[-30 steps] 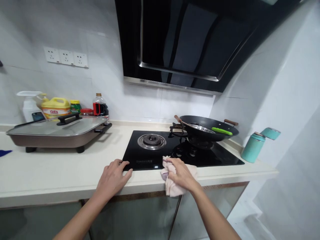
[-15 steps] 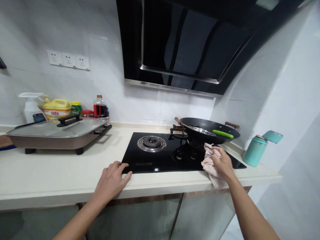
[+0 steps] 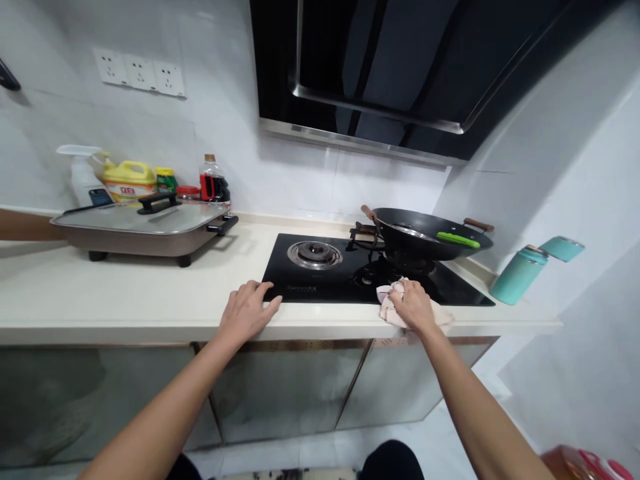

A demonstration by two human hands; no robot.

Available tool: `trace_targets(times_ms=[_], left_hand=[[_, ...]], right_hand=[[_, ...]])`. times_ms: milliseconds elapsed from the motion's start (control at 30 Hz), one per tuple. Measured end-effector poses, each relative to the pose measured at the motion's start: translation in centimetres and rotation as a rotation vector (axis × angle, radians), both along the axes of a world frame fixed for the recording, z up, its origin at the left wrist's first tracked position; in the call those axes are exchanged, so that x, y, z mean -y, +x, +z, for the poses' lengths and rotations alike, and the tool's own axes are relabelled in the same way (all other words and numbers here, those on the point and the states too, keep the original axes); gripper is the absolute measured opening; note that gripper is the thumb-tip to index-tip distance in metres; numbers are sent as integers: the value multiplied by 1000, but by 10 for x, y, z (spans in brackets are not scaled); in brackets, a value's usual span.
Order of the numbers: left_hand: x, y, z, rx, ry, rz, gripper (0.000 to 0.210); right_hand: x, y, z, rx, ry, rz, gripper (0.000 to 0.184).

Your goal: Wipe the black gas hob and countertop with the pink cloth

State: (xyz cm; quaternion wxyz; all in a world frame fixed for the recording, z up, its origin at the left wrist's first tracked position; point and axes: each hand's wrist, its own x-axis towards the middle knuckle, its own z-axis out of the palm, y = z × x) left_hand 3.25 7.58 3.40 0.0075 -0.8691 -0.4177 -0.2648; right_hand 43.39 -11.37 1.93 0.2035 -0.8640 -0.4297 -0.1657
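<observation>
My left hand [image 3: 250,310] rests with fingers apart on the counter's front edge, its fingertips at the near left corner of the black gas stove [image 3: 330,288]. My right hand [image 3: 413,303] is closed on a pale pink cloth [image 3: 389,307], pressed down at the stove's front edge near the knobs. Part of the cloth trails to the right beneath my wrist. Behind it, a black wok [image 3: 420,233] with wooden handles sits on the right burner, and a bright green handle [image 3: 457,239] lies across its rim. The left burner [image 3: 315,255] is bare.
On the left stands a lidded electric pan [image 3: 135,240]; another person's arm [image 3: 27,225] reaches in beside it. Bottles, including a yellow jug [image 3: 131,179], line the wall. A teal flask [image 3: 520,275] with its lid up stands right of the stove. The range hood [image 3: 370,73] hangs overhead.
My right hand has moved left with the cloth and pressed it down at the stove's front edge. My left hand stays at the stove's corner. The view has tilted downward.
</observation>
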Motion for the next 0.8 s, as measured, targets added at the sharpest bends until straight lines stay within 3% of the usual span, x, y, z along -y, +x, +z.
trace_targets(times_ms=[100, 200, 533, 667, 800], left_hand=[[0, 0, 1, 30, -41, 4, 54], [1, 1, 1, 53, -44, 5, 54], [-9, -7, 0, 238, -96, -9, 52], [-15, -11, -1, 295, -116, -21, 49], [-13, -11, 1, 250, -144, -40, 50]], right_hand=[[-3, -44, 0, 0, 53, 44, 44], [-18, -87, 6, -47, 83, 204, 39], [-123, -241, 26, -97, -26, 824, 38], [-128, -245, 27, -76, -20, 976, 54], [-101, -210, 30, -35, -16, 916, 58]])
